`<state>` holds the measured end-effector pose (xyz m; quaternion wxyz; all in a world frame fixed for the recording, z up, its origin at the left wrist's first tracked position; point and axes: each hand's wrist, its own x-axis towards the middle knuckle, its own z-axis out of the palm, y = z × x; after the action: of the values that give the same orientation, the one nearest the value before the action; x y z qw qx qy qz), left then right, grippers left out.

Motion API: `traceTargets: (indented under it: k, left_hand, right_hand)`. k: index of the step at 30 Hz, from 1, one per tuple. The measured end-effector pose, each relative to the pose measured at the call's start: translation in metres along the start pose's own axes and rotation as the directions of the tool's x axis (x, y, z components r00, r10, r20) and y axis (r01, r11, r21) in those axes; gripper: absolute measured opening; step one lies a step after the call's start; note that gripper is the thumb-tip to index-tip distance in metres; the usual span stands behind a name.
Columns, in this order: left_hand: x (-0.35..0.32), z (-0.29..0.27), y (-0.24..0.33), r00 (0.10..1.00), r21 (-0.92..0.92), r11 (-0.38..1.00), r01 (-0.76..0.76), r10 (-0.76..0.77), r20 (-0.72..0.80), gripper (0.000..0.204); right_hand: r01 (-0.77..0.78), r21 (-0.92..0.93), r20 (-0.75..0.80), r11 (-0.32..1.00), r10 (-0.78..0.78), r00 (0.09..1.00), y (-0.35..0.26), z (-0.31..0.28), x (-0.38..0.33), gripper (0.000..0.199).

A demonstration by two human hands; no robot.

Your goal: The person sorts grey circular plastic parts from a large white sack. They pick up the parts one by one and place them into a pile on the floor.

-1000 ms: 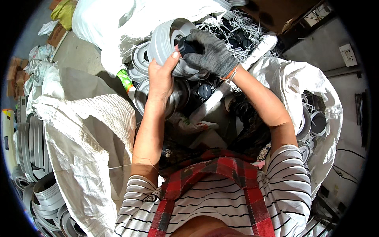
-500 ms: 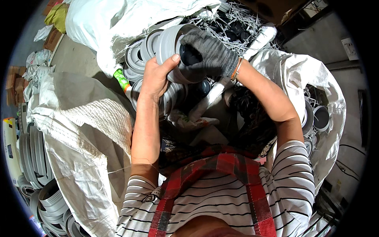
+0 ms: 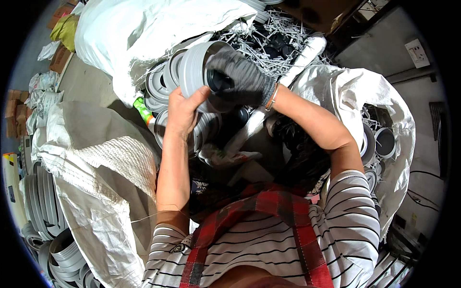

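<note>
My bare left hand (image 3: 184,109) is wrapped around a light grey plastic ring-shaped piece (image 3: 193,67) with a ridged outer wall, its thumb pressed on the near side. The piece is tilted, with its opening turned toward my right hand. My right hand (image 3: 240,77), in a grey and black knit glove, curls over that opening and holds a black round part (image 3: 219,80) at its mouth. Those fingertips are partly hidden inside. More grey ring pieces (image 3: 156,86) lie just beyond and below my left hand.
A heap of thin grey plastic scraps (image 3: 283,33) with black round parts lies at the far side. White woven sacks (image 3: 120,192) stand left and right; the right one holds grey and black pieces (image 3: 385,142). Grey rings (image 3: 67,249) are piled at lower left. A wall socket (image 3: 417,53) is at right.
Both hands and the grey piece sit slightly further left and lower in the picture, while the view itself has shifted a little. The hold of both hands looks the same.
</note>
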<state>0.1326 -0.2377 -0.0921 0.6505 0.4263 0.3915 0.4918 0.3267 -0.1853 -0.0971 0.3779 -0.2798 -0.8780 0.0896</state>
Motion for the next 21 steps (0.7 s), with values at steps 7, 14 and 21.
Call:
traceTargets:
  k: [7, 14, 21]
  left_hand:
    - [-0.003, 0.02, 0.01, 0.974, 0.732, 0.643, -0.225, 0.147, 0.171, 0.072]
    - [0.003, 0.002, 0.025, 0.741, 0.821, 0.052, -0.569, 0.467, 0.484, 0.067]
    - [0.016, -0.012, 0.029, 0.914, 0.971, 0.068, -0.228, 0.359, 0.189, 0.076]
  right_hand:
    - [-0.382, 0.518, 0.229, 0.766, 0.306, 0.924, 0.015, 0.008, -0.008, 0.032]
    - [-0.356, 0.434, 0.125, 0.828, 0.336, 0.934, 0.065, 0.017, -0.004, 0.018]
    - [-0.757, -0.341, -0.149, 0.557, 0.763, 0.629, 0.244, -0.013, 0.001, 0.032]
